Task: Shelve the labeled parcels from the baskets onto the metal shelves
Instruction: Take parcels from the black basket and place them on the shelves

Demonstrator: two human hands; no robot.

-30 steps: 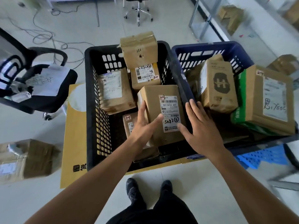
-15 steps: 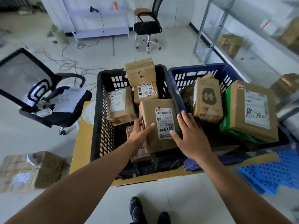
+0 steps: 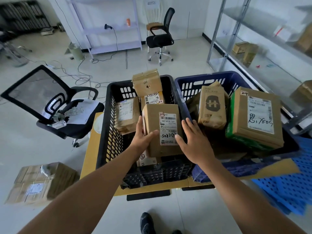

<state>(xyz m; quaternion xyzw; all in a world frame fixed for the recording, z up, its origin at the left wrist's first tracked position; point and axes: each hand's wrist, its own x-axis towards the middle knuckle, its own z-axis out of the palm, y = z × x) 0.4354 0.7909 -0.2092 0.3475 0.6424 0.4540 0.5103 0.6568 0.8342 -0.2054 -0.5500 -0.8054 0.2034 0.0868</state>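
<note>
A brown parcel (image 3: 152,127) with a white label marked 1-3 stands in the black basket (image 3: 109,132). My left hand (image 3: 143,137) grips its left side, thumb across the front. My right hand (image 3: 194,142) presses its right side with fingers spread. Other labeled parcels (image 3: 125,114) lie in the same basket. The blue basket (image 3: 199,80) to the right holds a parcel with an H logo (image 3: 212,107) and a large parcel marked 2-4 (image 3: 256,117). Metal shelves (image 3: 253,31) stand at the right.
A black office chair (image 3: 50,102) with papers sits left of the baskets. A taped box (image 3: 42,181) lies on the floor at lower left. Blue perforated panels (image 3: 287,190) lie at the right. A second chair (image 3: 160,38) and cables are farther back.
The camera has tilted up, showing more of the room. Both hands stay on the 1-3 parcel, which seems slightly higher in the black basket.
</note>
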